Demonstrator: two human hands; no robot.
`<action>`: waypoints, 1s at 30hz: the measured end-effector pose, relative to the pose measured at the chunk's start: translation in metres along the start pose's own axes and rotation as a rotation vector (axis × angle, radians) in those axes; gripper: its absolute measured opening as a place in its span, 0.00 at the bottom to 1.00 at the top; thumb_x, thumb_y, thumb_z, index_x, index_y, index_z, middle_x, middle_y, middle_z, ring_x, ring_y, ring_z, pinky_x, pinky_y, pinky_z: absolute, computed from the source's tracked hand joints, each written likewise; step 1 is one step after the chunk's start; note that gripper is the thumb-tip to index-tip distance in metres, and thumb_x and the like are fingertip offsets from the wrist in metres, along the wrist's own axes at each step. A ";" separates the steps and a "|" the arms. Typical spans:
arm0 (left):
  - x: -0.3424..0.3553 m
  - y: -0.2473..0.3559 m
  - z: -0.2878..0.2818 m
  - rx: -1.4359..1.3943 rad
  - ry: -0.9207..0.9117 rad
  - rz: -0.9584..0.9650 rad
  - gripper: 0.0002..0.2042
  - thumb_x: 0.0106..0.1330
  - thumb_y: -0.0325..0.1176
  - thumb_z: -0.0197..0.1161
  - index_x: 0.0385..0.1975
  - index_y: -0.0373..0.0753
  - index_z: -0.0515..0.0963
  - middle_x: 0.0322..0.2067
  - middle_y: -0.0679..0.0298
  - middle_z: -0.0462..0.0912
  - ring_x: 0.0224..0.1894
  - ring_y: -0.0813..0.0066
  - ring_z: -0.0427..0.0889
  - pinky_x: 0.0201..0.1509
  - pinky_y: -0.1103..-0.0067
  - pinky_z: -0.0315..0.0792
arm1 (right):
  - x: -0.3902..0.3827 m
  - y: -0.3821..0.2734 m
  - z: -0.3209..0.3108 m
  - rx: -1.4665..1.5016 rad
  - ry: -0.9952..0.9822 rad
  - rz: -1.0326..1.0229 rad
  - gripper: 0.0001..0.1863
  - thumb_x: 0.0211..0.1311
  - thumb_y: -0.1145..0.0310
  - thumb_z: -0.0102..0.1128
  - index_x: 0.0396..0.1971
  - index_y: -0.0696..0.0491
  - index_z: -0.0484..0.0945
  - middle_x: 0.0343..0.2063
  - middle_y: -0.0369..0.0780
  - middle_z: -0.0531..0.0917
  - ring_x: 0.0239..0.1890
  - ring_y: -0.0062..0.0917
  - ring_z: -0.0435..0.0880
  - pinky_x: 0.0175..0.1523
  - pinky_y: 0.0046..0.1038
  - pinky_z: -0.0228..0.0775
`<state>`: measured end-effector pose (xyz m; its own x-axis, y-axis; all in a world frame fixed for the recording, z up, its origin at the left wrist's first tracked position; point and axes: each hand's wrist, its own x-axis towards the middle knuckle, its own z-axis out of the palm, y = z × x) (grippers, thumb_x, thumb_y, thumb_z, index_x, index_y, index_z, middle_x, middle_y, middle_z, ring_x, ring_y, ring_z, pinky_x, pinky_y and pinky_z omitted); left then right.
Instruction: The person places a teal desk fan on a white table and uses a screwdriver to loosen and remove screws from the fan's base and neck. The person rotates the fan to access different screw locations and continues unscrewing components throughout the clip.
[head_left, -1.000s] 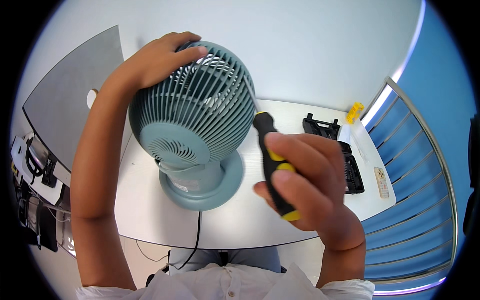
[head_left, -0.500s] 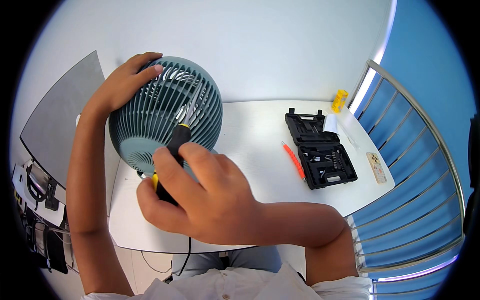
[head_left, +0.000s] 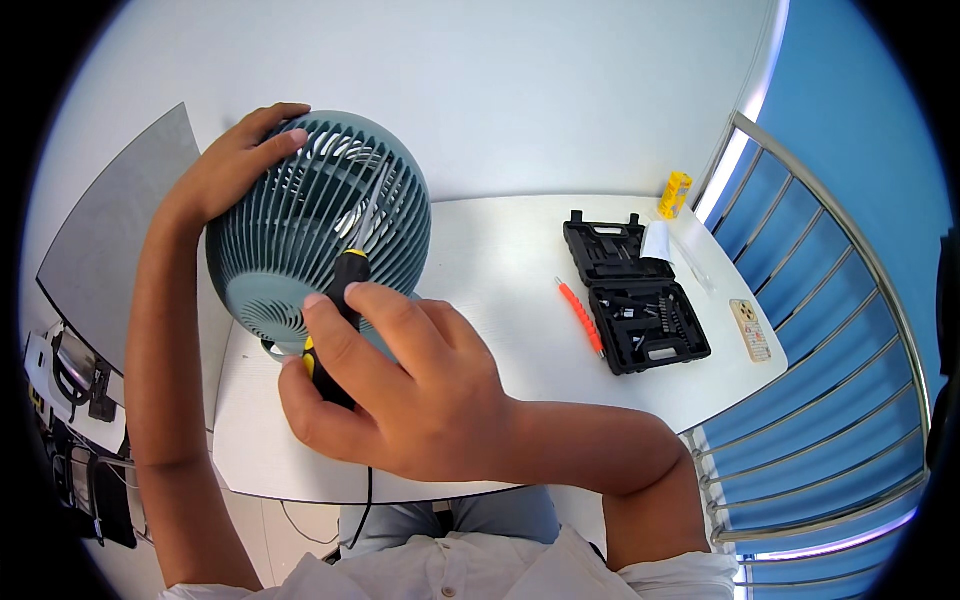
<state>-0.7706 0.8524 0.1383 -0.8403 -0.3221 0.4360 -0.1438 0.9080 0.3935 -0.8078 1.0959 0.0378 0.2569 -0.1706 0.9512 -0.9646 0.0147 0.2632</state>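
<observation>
**Two hands at a small fan on a white counter**

A white counter [head_left: 500,260] fills the middle of the frame, set against a pale wall. Right of centre lies an open black tool case [head_left: 635,300] with bits in its lower half. Just left of the case rests a slim orange tool [head_left: 580,312]. A small yellow object [head_left: 676,193] stands at the counter's far right corner, and a pale card [head_left: 751,329] lies near the right edge. A metal railing [head_left: 830,330] curves down the right side of the frame. A dark cord [head_left: 367,500] hangs below the counter's near edge.

At upper left stands a round blue-grey fan [head_left: 300,230], its ribbed grille facing the viewer. The left hand [head_left: 228,165] lies over the fan's top left rim, fingers spread flat against the grille (steadying, not gripping). The right hand [head_left: 400,390], at lower centre, covers the fan's base; its fingers are curled tightly round the black and yellow handle of a screwdriver [head_left: 340,300], whose metal shaft points up into the grille.
</observation>
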 end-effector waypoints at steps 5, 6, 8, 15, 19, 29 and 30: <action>0.003 0.003 0.000 -0.095 -0.072 -0.008 0.25 0.66 0.48 0.51 0.58 0.38 0.68 0.52 0.54 0.74 0.55 0.66 0.72 0.61 0.76 0.62 | 0.006 0.006 -0.006 -0.035 -0.043 -0.072 0.09 0.43 0.72 0.63 0.27 0.45 0.77 0.33 0.39 0.81 0.34 0.28 0.78 0.21 0.19 0.64; 0.002 0.005 -0.001 -0.116 -0.096 -0.016 0.24 0.67 0.45 0.50 0.58 0.37 0.67 0.52 0.55 0.74 0.54 0.68 0.72 0.61 0.77 0.62 | 0.006 0.007 -0.004 -0.032 -0.045 -0.092 0.09 0.43 0.72 0.63 0.28 0.46 0.77 0.33 0.39 0.81 0.34 0.28 0.77 0.21 0.19 0.64; 0.001 0.004 -0.001 -0.107 -0.091 -0.024 0.24 0.67 0.45 0.50 0.58 0.37 0.67 0.52 0.55 0.74 0.54 0.68 0.72 0.61 0.77 0.62 | 0.006 0.007 -0.002 -0.029 -0.053 -0.129 0.09 0.44 0.73 0.63 0.28 0.46 0.76 0.34 0.40 0.81 0.34 0.28 0.77 0.22 0.18 0.66; 0.000 -0.002 -0.001 -0.071 -0.039 0.045 0.29 0.63 0.53 0.52 0.57 0.37 0.69 0.50 0.52 0.77 0.52 0.64 0.75 0.58 0.76 0.65 | 0.003 0.012 0.004 0.061 -0.020 -0.160 0.13 0.45 0.73 0.63 0.33 0.48 0.73 0.35 0.40 0.80 0.35 0.29 0.75 0.30 0.22 0.75; 0.003 0.000 0.000 -0.105 -0.070 0.015 0.27 0.64 0.50 0.52 0.57 0.36 0.69 0.51 0.53 0.76 0.53 0.65 0.74 0.60 0.76 0.64 | 0.010 0.027 0.001 0.144 -0.022 -0.226 0.14 0.43 0.73 0.64 0.32 0.50 0.72 0.34 0.38 0.79 0.33 0.28 0.74 0.29 0.22 0.74; 0.001 0.005 -0.001 -0.124 -0.086 -0.002 0.27 0.64 0.49 0.53 0.58 0.37 0.68 0.52 0.53 0.75 0.55 0.65 0.72 0.61 0.76 0.62 | 0.021 0.049 -0.009 0.572 -0.212 -0.180 0.13 0.45 0.73 0.65 0.31 0.52 0.72 0.35 0.40 0.77 0.39 0.34 0.77 0.51 0.41 0.71; 0.005 0.003 0.002 -0.128 -0.078 0.016 0.28 0.63 0.51 0.53 0.57 0.37 0.68 0.52 0.52 0.75 0.55 0.63 0.73 0.61 0.75 0.63 | 0.017 0.046 -0.003 0.603 -0.191 -0.167 0.13 0.46 0.73 0.66 0.31 0.52 0.72 0.35 0.40 0.76 0.38 0.35 0.77 0.53 0.42 0.69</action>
<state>-0.7758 0.8544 0.1402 -0.8806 -0.2817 0.3810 -0.0665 0.8696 0.4893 -0.8475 1.0969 0.0664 0.4451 -0.2957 0.8452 -0.7904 -0.5733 0.2157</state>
